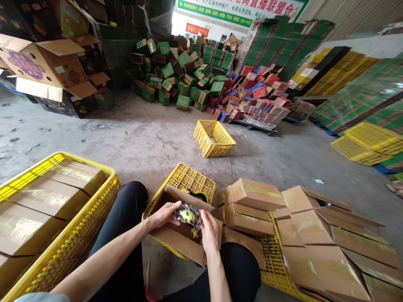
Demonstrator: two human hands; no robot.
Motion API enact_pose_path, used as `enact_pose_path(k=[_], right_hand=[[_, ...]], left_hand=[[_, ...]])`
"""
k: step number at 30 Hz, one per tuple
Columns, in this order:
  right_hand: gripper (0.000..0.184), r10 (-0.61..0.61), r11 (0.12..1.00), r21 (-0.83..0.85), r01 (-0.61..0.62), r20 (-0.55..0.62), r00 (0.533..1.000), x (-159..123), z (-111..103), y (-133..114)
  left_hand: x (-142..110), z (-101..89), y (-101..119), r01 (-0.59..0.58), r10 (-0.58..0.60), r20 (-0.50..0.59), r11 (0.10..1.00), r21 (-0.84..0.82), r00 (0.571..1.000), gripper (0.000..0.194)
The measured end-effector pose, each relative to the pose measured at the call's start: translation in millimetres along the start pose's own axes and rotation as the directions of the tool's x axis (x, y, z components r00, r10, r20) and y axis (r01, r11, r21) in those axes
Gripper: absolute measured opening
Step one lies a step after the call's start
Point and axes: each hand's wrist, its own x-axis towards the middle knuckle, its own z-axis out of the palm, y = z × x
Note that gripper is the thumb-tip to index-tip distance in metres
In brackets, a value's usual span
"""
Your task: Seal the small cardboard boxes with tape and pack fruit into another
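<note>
Between my hands is a clear plastic packet [188, 215] with a round yellow-green item inside, marked with dark spots; its exact kind I cannot make out. My left hand [167, 214] pinches the packet's left end, and my right hand [209, 226] grips its right end. Just below them stands an opened cardboard box [181, 243], its flaps spread. More yellow and black items [195, 233] show inside the box, partly hidden by my hands. The box rests on an upturned yellow plastic crate [192, 178] between my knees.
Left of me, a yellow crate [115, 178] holds several taped cartons. On my right, taped cartons [252, 195] are piled in and around another yellow crate [270, 251]. Ahead on the floor sits a small yellow crate [214, 147], with heaped green boxes [182, 102] behind.
</note>
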Motion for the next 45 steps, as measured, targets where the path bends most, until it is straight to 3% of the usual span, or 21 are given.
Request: enact_pose_path(k=[4, 10, 13, 18, 22, 26, 33, 39, 45], right_hand=[[0.046, -0.004, 1.000, -0.015, 0.004, 0.021, 1.000, -0.2, -0.5, 0.5], [0.042, -0.012, 1.000, 0.003, 0.011, 0.045, 0.999, -0.4, 0.5, -0.8], [0.051, 0.003, 1.000, 0.023, -0.004, 0.069, 0.998, 1.0, 0.3, -1.6], [0.075, 0.174, 0.978, 0.087, -0.189, 0.157, 0.972, 0.7, 1.0, -1.7], [0.069, 0.264, 0.946, 0.120, -0.302, 0.261, 0.929, -3.6, 4.6, -1.4], [0.056, 0.183, 0.961, 0.161, -0.225, 0.240, 0.953, -6.2, 7.2, -2.4], [0.051, 0.089, 0.980, 0.164, -0.115, 0.154, 0.984, -5.0, 4.5, -5.6], [0.052, 0.037, 0.991, 0.117, -0.059, 0.183, 0.982, -4.2, 3.3, -1.4], [0.063, -0.004, 0.993, 0.113, -0.025, 0.244, 0.970, -3.5, 3.0, 2.1]], left_hand=[[-0.6, -0.4, 0.3, 0.047, -0.044, 0.049, 0.998, -0.045, 0.998, 0.074], [-6.6, -0.3, 3.8, -0.015, 0.016, 0.090, 1.000, -0.020, 0.996, 0.061], [-8.0, -0.5, 5.6, -0.054, 0.055, 0.075, 0.998, -0.015, 0.996, 0.060], [-9.4, 1.1, 7.6, -0.113, 0.117, 0.089, 0.992, -0.050, 0.989, 0.062], [-11.0, 2.8, 9.1, -0.160, 0.162, 0.101, 0.987, -0.021, 0.982, 0.063], [-8.4, 0.3, 5.2, -0.184, 0.189, 0.106, 0.982, -0.049, 0.976, 0.077], [-4.2, -3.2, -3.4, -0.143, 0.162, 0.178, 0.983, -0.115, 0.971, 0.105], [-6.6, -2.9, 0.8, -0.104, 0.115, 0.118, 0.990, -0.096, 0.986, 0.084], [-4.5, -5.1, -1.3, -0.126, 0.131, 0.053, 0.989, -0.080, 0.990, 0.090]])
